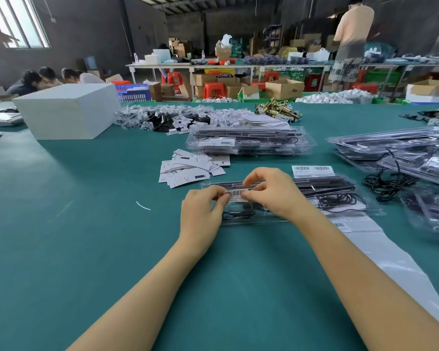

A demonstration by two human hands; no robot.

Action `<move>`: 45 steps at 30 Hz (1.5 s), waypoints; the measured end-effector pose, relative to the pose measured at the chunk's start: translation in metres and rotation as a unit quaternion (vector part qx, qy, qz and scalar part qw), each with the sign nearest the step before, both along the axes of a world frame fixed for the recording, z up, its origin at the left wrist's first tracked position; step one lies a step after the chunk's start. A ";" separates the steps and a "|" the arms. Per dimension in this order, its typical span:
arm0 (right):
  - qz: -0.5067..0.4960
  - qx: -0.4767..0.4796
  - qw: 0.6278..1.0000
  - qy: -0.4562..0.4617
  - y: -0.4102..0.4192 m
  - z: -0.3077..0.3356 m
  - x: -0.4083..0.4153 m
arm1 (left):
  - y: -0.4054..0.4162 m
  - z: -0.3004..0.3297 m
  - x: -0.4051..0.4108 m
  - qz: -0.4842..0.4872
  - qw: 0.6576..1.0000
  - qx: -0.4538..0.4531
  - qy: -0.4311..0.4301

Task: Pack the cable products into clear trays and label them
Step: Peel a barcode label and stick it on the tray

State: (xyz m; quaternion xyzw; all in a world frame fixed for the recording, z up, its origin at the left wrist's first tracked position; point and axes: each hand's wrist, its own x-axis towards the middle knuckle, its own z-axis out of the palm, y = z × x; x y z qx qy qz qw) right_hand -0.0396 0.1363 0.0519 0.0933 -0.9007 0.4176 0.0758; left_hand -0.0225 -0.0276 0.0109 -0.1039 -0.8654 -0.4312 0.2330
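Observation:
A clear tray with a coiled black cable inside lies on the green table in front of me. Over its top I hold a white barcode label. My left hand pinches the label's left end and my right hand pinches its right end. A second filled clear tray lies just to the right, partly behind my right hand. A strip of barcode labels sits behind it, and a label backing sheet runs along my right forearm.
A stack of filled clear trays stands behind, more trays and loose black cable at the right. White paper cards lie left of centre. A white box sits far left. People work in the background.

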 end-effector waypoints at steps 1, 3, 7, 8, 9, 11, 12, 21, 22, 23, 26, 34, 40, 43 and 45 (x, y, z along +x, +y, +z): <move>-0.002 0.005 1.000 -0.001 0.001 0.001 0.000 | 0.001 0.000 0.000 0.000 1.000 0.002 0.001; 0.007 0.006 1.000 0.000 0.003 0.002 0.000 | 0.002 -0.001 0.001 0.008 1.000 0.004 0.010; 0.029 -0.002 1.000 -0.009 0.007 0.006 0.000 | 0.005 0.002 0.001 -0.001 1.000 0.023 0.015; 0.035 0.003 0.999 -0.016 0.009 0.006 -0.001 | 0.005 0.003 0.000 -0.005 1.000 0.029 0.010; 0.039 0.006 0.999 -0.021 0.010 0.006 -0.001 | 0.004 0.003 -0.001 -0.006 1.000 0.029 0.009; 0.038 -0.001 0.999 -0.027 0.013 0.006 -0.001 | 0.002 0.001 -0.002 -0.005 1.000 0.025 0.009; 0.033 -0.008 0.999 -0.029 0.014 0.006 -0.002 | 0.001 0.000 -0.002 -0.004 1.000 0.030 0.005; 0.054 -0.018 0.994 -0.090 0.012 -0.005 -0.004 | -0.004 0.000 -0.009 -0.028 0.993 0.102 -0.051; 0.054 -0.014 0.994 -0.092 0.011 -0.007 -0.004 | -0.004 0.000 -0.009 -0.033 0.993 0.093 -0.057; 0.052 -0.010 0.994 -0.092 0.011 -0.008 -0.005 | -0.003 -0.001 -0.009 -0.033 0.995 0.077 -0.061; 0.049 0.003 0.995 -0.084 0.011 -0.012 -0.005 | -0.003 -0.003 -0.009 -0.015 0.998 0.028 -0.059; 0.044 0.039 0.996 -0.066 0.009 -0.017 -0.008 | 0.003 -0.009 -0.011 0.006 0.996 -0.087 -0.012; 0.038 0.076 0.995 -0.058 0.006 -0.021 -0.008 | 0.003 -0.013 -0.015 0.021 0.994 -0.092 -0.054; 0.038 0.086 0.994 -0.055 0.006 -0.022 -0.008 | 0.003 -0.013 -0.016 0.017 0.994 -0.079 -0.072; 0.038 0.089 0.994 -0.055 0.006 -0.022 -0.007 | 0.003 -0.013 -0.016 0.016 0.994 -0.076 -0.073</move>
